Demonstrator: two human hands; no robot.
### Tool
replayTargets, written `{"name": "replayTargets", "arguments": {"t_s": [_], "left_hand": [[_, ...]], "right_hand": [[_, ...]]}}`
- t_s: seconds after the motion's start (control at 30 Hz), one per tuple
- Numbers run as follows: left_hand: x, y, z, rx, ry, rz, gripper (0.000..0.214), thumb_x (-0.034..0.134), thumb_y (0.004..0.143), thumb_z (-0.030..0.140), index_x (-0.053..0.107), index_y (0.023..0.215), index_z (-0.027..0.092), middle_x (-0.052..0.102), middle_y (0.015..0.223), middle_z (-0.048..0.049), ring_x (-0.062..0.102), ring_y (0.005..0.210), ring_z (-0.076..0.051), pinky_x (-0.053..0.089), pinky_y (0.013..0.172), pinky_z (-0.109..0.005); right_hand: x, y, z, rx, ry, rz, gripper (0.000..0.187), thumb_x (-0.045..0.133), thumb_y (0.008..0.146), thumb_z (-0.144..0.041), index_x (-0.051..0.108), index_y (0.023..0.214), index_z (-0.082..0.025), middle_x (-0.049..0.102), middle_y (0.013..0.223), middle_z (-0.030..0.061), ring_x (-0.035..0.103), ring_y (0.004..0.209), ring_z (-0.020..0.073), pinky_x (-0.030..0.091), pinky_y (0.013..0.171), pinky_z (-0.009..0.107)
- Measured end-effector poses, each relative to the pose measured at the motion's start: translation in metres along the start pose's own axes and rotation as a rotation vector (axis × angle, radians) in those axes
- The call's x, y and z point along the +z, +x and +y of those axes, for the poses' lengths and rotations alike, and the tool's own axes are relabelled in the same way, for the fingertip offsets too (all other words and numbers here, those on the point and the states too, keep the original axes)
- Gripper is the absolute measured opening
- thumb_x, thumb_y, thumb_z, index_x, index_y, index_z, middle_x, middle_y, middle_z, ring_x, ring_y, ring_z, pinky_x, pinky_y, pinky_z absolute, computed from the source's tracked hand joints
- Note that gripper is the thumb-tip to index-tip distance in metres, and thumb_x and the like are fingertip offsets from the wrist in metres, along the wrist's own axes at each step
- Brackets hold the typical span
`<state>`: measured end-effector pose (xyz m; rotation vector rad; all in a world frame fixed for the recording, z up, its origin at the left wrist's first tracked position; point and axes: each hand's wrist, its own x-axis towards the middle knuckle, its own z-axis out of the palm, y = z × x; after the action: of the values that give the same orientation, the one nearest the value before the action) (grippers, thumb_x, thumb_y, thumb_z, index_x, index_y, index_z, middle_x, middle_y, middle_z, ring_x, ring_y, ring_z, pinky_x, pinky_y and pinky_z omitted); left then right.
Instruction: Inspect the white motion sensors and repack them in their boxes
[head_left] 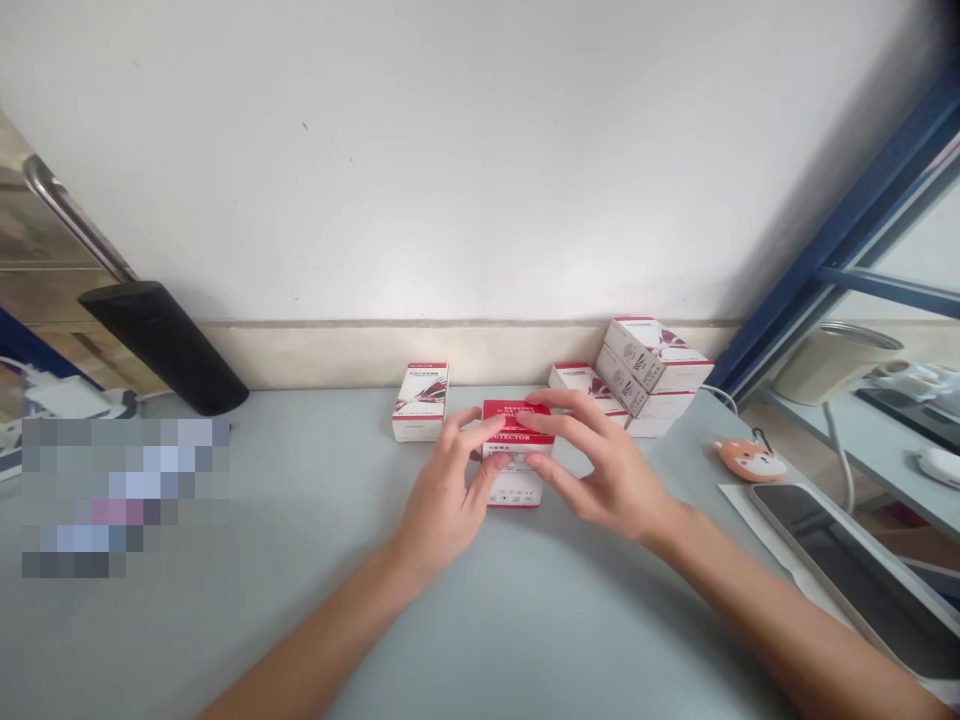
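Note:
A small red and white box [516,487] printed with "DETECTOR" lies on the pale grey table [300,600] in front of me. My left hand [444,500] grips its left side, with the fingers curled against the edge. From the right, my right hand [600,470] lays its fingers over the box's red top and right side. Both hands hold the box where it rests on the table.
Another box [421,401] stands behind to the left. Three similar boxes [646,375] are stacked against the wall at the right. An orange fox-shaped trinket [748,461] and a dark phone or tablet [855,570] lie at the right. A black cylinder [161,343] leans at the left.

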<state>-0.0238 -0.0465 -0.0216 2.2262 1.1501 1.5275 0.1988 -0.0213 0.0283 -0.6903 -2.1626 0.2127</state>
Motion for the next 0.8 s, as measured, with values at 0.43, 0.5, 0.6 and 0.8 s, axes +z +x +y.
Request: {"name": "replayTargets", "arguments": {"t_s": [0.43, 0.5, 0.6, 0.8], "left_hand": [[-0.010, 0.018, -0.012, -0.209, 0.098, 0.108, 0.029, 0.046, 0.110, 0.038, 0.049, 0.135, 0.024, 0.068, 0.134, -0.0118, 0.073, 0.112, -0.020, 0.062, 0.089, -0.033], [-0.021, 0.023, -0.018, -0.207, 0.199, 0.101, 0.029, 0.048, 0.109, 0.038, 0.054, 0.133, 0.024, 0.071, 0.128, -0.0104, 0.072, 0.112, -0.023, 0.060, 0.094, -0.038], [-0.036, 0.028, -0.028, -0.211, 0.342, 0.102, 0.026, 0.048, 0.105, 0.031, 0.065, 0.124, 0.025, 0.070, 0.128, -0.0113, 0.062, 0.127, -0.030, 0.049, 0.110, -0.049], [-0.050, 0.026, -0.051, -0.237, 0.533, -0.020, 0.032, 0.054, 0.099, 0.028, 0.068, 0.127, 0.025, 0.064, 0.143, -0.0138, 0.056, 0.137, -0.035, 0.042, 0.116, -0.055]], "right_hand": [[0.045, -0.019, 0.002, 0.354, 0.297, -0.118, 0.078, 0.061, 0.101, -0.040, 0.017, 0.166, -0.030, 0.061, 0.144, 0.0134, 0.069, 0.119, 0.0239, 0.059, 0.101, 0.045], [0.046, -0.015, 0.000, 0.497, 0.161, -0.120, 0.071, 0.065, 0.097, -0.046, 0.032, 0.158, -0.031, 0.071, 0.126, 0.0086, 0.073, 0.098, 0.0238, 0.061, 0.090, 0.045], [0.050, -0.002, -0.005, 0.623, -0.199, -0.017, 0.057, 0.070, 0.091, -0.049, 0.051, 0.141, -0.028, 0.074, 0.121, 0.0087, 0.073, 0.099, 0.0298, 0.058, 0.087, 0.047], [0.080, 0.034, -0.020, 0.514, -0.538, -0.009, 0.044, 0.053, 0.104, -0.049, 0.060, 0.134, -0.018, 0.070, 0.121, 0.0176, 0.065, 0.115, 0.0348, 0.052, 0.097, 0.046]]}}
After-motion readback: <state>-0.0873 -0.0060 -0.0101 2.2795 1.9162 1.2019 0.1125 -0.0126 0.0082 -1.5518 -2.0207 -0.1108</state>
